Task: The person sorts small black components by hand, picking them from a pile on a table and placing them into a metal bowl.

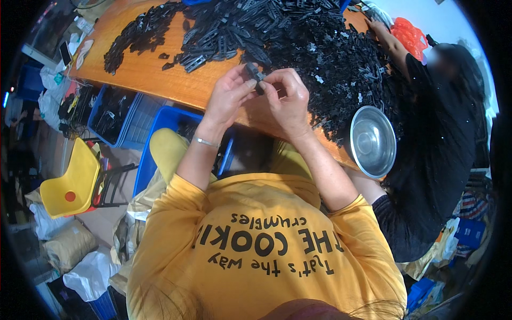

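- Over the tabletop (186,88), a small dark part (254,71) is held up.
- Fingers of the left hand (228,96) and right hand (289,101) pinch it.
- Probably light, stiff and slightly slippery, it seems best held by its edges.
- It looks elongated, blackish-grey, with a dull sheen.

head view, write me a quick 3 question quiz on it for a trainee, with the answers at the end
1. True or false: the left hand and right hand meet at a small dark item.
2. What colour is the chair? a) green b) yellow c) white
3. Fill the gap: in the picture, the round metal bowl is to the ___ of the right hand.
Key: 1 true; 2 b; 3 right.
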The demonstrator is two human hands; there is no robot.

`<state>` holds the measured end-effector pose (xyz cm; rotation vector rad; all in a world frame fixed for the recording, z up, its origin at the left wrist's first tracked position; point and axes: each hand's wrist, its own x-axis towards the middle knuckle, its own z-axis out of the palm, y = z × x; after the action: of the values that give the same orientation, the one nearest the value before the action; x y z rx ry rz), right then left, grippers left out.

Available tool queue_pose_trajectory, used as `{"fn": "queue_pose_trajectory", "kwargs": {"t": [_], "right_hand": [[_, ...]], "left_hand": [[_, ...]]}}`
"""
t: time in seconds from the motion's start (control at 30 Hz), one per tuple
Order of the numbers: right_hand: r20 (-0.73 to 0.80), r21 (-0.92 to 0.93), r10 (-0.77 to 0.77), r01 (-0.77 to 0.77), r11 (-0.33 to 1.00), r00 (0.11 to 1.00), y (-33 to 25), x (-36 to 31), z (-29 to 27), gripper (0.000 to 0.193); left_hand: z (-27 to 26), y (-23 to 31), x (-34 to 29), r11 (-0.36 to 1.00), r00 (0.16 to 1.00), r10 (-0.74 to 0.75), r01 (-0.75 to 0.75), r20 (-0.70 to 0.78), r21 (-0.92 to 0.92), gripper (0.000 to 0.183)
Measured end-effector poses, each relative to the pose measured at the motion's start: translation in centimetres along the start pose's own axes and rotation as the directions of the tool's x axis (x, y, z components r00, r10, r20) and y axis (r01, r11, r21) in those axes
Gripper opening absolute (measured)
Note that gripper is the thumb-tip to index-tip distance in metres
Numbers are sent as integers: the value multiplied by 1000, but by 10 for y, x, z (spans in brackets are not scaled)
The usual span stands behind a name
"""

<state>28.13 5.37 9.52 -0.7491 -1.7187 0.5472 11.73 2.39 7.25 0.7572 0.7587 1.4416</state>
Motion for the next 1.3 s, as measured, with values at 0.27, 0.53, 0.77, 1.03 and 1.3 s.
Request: {"fn": "queue_pose_trajectory", "kwargs": {"t": [0.27, 0.53, 0.77, 1.03, 1.3], "right_hand": [[65, -31, 40, -38, 999, 997, 3, -6, -1, 15], [116, -80, 81, -72, 994, 990, 6, -17, -3, 17], [217, -50, 277, -273, 961, 936, 2, -33, 8, 29], [585, -205, 371, -310, 928, 721, -5, -48, 14, 31], [337, -519, 311, -100, 849, 889, 24, -40, -39, 19]], "left_hand": [[-3, -7, -3, 998, 999, 33, -32, -23, 49, 40], [13, -3, -11, 956, 985, 168, -170, 31, 238, 39], [9, -2, -31, 901, 982, 190, -177, 7, 397, 35], [-55, -23, -75, 938, 992, 90, -55, -87, 342, 31], [-70, 3, -91, 291, 905, 401, 21, -143, 956, 18]]}}
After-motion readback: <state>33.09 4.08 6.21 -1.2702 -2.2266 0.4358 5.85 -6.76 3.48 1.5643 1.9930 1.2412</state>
